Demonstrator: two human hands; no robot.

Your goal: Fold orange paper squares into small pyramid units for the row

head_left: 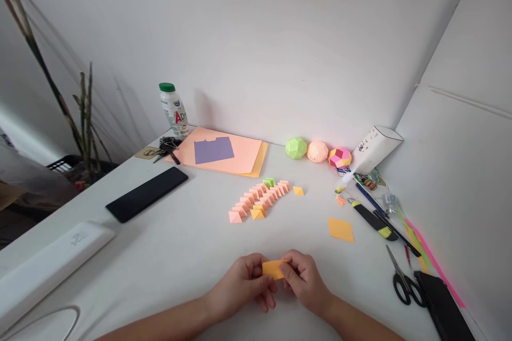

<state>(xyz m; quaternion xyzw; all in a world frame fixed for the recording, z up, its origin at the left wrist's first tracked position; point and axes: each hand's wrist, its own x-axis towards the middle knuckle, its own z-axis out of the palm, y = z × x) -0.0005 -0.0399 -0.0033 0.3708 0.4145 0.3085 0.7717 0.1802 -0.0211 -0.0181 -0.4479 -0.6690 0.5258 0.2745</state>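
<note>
Between my two hands, above the near part of the white table (192, 256), is a small folded piece of orange paper (272, 269). My left hand (246, 282) pinches its left end, thumb along the lower edge. The right end is held by my right hand (306, 282), thumb on the face. Beyond them stand two slanting rows of folded peach paper units (250, 201), with orange units (258, 213) and green units (269, 182) among them. A flat orange paper square (341, 229) lies to the right, and a small orange folded piece (298, 191) sits beside the rows.
Paper balls, green (296, 148), peach (317, 152) and multicoloured (340, 157), line the wall. Scissors (406, 282), a utility knife (372, 219) and a black phone (444, 303) lie right. Peach sheets (248, 152), a bottle (175, 112), a black slab (147, 194) and a white bar (56, 272) are left.
</note>
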